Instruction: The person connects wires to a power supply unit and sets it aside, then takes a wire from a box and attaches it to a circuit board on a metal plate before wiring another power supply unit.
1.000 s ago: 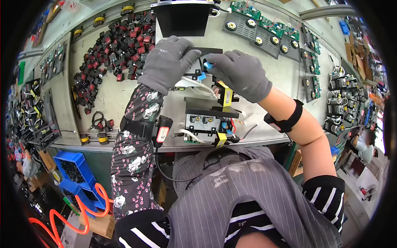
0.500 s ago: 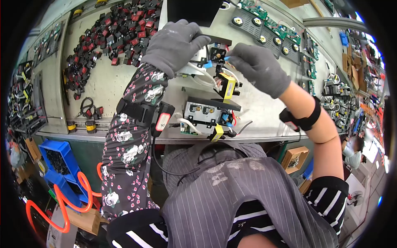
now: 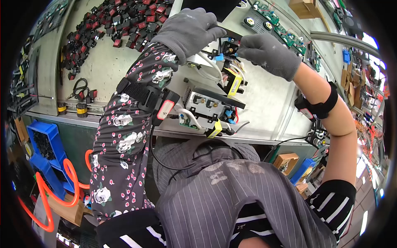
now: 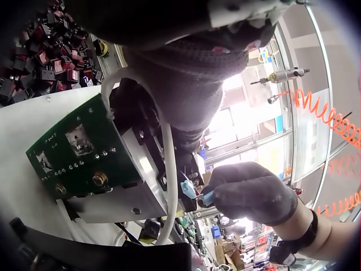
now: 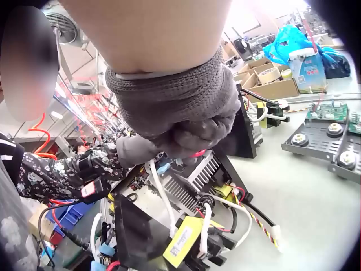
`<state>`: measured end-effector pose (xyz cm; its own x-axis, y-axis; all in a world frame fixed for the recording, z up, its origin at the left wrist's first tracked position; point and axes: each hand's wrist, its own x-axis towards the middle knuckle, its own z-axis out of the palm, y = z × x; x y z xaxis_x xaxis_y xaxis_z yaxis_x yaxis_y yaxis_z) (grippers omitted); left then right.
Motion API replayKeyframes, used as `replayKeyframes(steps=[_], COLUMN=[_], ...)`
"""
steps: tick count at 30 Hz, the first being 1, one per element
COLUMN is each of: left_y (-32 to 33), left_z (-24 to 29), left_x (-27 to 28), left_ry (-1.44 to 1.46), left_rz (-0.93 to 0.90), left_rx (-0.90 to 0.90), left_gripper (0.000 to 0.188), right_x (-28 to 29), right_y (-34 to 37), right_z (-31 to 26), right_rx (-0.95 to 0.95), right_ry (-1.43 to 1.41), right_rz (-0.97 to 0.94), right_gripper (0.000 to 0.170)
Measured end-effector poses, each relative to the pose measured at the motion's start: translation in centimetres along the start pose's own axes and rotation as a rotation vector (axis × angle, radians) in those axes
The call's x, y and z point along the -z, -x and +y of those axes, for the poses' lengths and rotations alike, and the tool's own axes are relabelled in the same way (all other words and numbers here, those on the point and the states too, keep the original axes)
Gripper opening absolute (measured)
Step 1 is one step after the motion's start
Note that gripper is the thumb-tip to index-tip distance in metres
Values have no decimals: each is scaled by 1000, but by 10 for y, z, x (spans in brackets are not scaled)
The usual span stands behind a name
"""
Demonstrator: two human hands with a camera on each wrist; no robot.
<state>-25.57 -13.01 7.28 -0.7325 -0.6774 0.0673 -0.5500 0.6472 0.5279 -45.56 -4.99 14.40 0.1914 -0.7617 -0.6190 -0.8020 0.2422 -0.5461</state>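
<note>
Blue terminal (image 4: 208, 198), judged light, stiff and best held by its sides, is pinched in the fingertips of the right hand (image 4: 254, 193) just beside the unit (image 4: 127, 195), where the left hand (image 3: 188, 33) lies, its finger state impossible to tell.

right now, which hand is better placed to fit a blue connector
Probably the right hand: it pinches a blue connector beside the unit, while the left hand seems occupied steadying it.

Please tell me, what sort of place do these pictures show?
Probably an electronics assembly or repair workshop: a heap of red-and-black parts, seemingly switches, green circuit boards set out on the bench, and an open electrical device being worked on.
</note>
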Motion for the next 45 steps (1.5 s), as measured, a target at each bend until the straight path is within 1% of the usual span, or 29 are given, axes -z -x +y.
replayKeyframes(steps=[2, 6, 8, 9, 11, 12, 14, 15, 17, 18, 19, 20, 21, 22, 24, 25, 26, 27, 29, 30, 31, 33, 34, 36, 37, 39, 41, 43, 45], left_y=[0, 0, 0, -1, -2, -3, -1, 0, 0, 0, -1, -5, -5, -3, -1, -1, -1, 0, 0, 0, -1, -1, 0, 1, 1, 1, 1, 2, 2], left_z=[2, 2, 4, 4, 3, 4, 2, 3, 5, 4, 5, 5, 6, 5, 2, 1, 1, 2, -1, -2, -3, -3, 0, 2, 1, 1, 2, 1, 0], left_x=[4, 3, 6, 8, 9, 9, 5, 5, 9, 8, 8, 10, 10, 11, 6, 6, 6, 6, 1, -1, -2, -3, 0, 0, 0, -1, 0, -1, -2], left_ry=[18, -6, 10, 23, 18, 10, 6, 0, 8, 17, 26, 85, 85, 91, 83, 79, 85, 93, 74, 56, 56, 37, 35, 52, 64, 65, 61, 52, 43], left_rz=[-24, -32, -64, -97, -101, -106, -63, -22, -60, -59, -59, -158, -161, -122, -28, -28, -22, -17, 6, 34, 34, 48, 31, 33, 41, 50, 40, 53, 63], left_rx=[16, 29, 43, 55, 45, 30, 24, 24, 58, 57, 57, 113, 107, 88, 37, 33, 34, 36, 4, -23, -30, -35, 3, 0, 8, 2, 21, 11, 0], left_gripper=[44, 44, 44, 44, 44, 44, 43, 43, 43, 43, 42, 42, 42, 42, 42, 42, 42, 42, 42, 42, 42, 32, 31, 31, 31, 31, 31, 30, 30], right_x=[-3, -4, -11, -13, -16, -14, -7, -4, -1, -1, -4, -8, -12, -17, -27, -30, -34, -33, -27, -24, -18, -17, -17, -17, -17, -21, -25, -31, -34], right_y=[1, 5, 9, 10, 12, 12, 12, 14, 18, 22, 23, 24, 25, 26, 26, 25, 26, 26, 31, 28, 27, 32, 33, 35, 32, 26, 23, 20, 19], right_z=[-1, -6, -2, -2, -2, -1, 4, 9, 19, 18, 16, 13, 9, 5, 10, 11, 8, 4, -5, 5, 10, 10, 10, 9, 15, 28, 26, 21, 15], right_rx=[24, 45, 162, 162, 299, 293, 165, 161, 178, 335, 330, 333, 335, 328, 290, 254, 302, 301, 194, 187, 225, 512, 510, 503, 505, 514, 494, 499, 475], right_ry=[9, 137, 207, 210, 422, 426, 86, 91, 146, 290, 290, 293, 296, 277, 289, 305, 351, 349, 285, 4, -184, -180, -182, 185, 188, 578, 614, 652, 675], right_rz=[47, 21, 134, 131, 226, 226, 75, 78, -40, 75, 75, 175, 278, 338, 352, 361, 422, 424, 252, 197, 65, 140, 140, 404, 407, 405, 422, 527, 523], right_gripper=[25, 25, 23, 23, 20, 20, 17, 17, 14, 17, 17, 19, 21, 28, 29, 30, 31, 31, 31, 33, 34, 32, 32, 25, 25, 21, 21, 20, 20])
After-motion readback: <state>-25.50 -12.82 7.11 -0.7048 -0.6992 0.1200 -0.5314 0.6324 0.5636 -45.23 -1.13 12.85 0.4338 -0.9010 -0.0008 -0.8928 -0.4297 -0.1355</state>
